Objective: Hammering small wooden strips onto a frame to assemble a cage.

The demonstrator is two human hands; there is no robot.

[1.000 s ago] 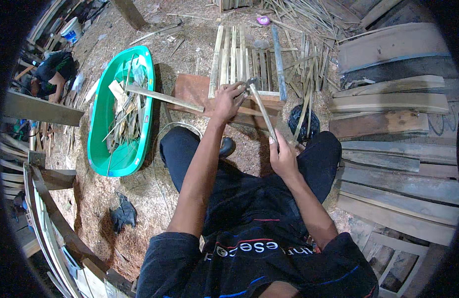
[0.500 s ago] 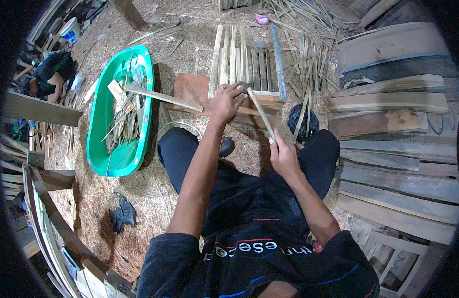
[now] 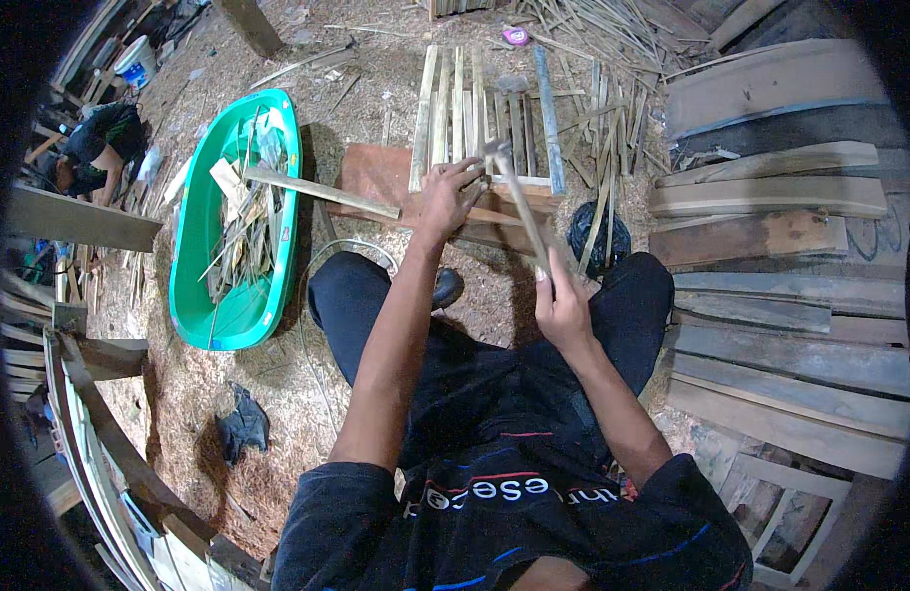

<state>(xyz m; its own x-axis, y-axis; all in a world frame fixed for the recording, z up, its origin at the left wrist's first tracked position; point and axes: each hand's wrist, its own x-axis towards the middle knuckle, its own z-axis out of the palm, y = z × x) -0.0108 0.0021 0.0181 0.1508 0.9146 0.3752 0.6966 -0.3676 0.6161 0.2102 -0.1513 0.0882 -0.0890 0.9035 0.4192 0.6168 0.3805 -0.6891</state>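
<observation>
Overhead, a seated person works split bamboo strips on a low wooden block.

Head view: the right hand point(image 3: 561, 305) is closed around the lower end of a hammer point(image 3: 519, 202), whose handle runs up and slightly left from the fist, its head over the bamboo strips point(image 3: 475, 108). The left hand point(image 3: 447, 194) rests on the block point(image 3: 376, 177), fingers curled and pressed on the near ends of the strips; what they pinch cannot be made out. The strips lie side by side, long axes pointing away from the person. A green oval tub point(image 3: 194, 246) of offcuts sits to the left, with a long slat point(image 3: 322, 192) resting across its rim. A small pink round object point(image 3: 515, 36) lies at the top edge. Grey planks point(image 3: 770, 197) are stacked to the right, partly cut off by the dark rim. Another person point(image 3: 96, 148) crouches at far left, mostly hidden.
</observation>
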